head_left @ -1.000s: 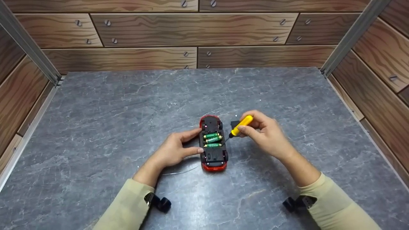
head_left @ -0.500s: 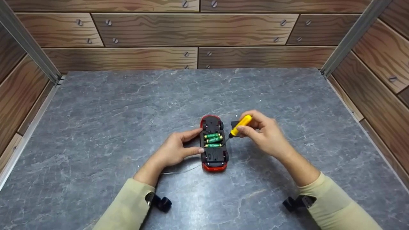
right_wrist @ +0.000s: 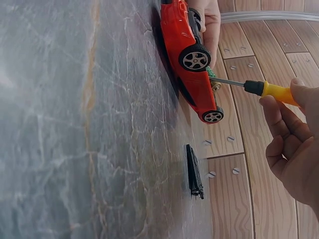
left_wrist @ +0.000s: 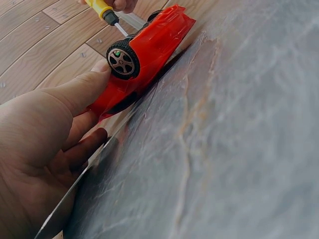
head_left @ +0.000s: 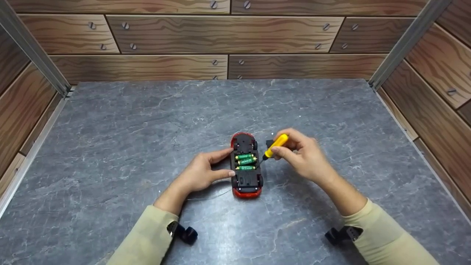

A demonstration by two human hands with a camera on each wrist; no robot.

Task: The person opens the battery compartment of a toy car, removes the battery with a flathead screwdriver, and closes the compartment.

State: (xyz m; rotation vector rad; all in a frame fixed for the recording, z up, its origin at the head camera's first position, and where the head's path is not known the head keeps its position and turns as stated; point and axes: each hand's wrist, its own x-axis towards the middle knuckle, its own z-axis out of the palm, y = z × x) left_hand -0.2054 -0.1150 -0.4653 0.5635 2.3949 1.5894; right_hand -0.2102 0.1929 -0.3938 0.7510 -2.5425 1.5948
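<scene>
A red toy car (head_left: pixel 247 180) lies wheels up on the table, its black underside showing. Three green batteries (head_left: pixel 245 157) sit in its uncovered compartment; the middle one is tilted. My left hand (head_left: pixel 200 171) steadies the car's left side, thumb by one wheel (left_wrist: pixel 122 59) and index finger farther up. My right hand (head_left: pixel 307 156) pinches the yellow handle of a screwdriver (head_left: pixel 276 146). Its metal shaft (right_wrist: pixel 227 81) slants down into the compartment's right edge, beside the battery nearest me. The tip is hidden in the right wrist view.
A small black cover (right_wrist: pixel 194 172) lies on the table right of the car, partly behind the right fingers in the head view. A small bright speck (head_left: pixel 272 133) lies near it. Wood-patterned walls (head_left: pixel 224 35) enclose the grey marbled table (head_left: pixel 154 121).
The screwdriver and right hand have shifted very slightly left and down. The left hand and the car stay practically still.
</scene>
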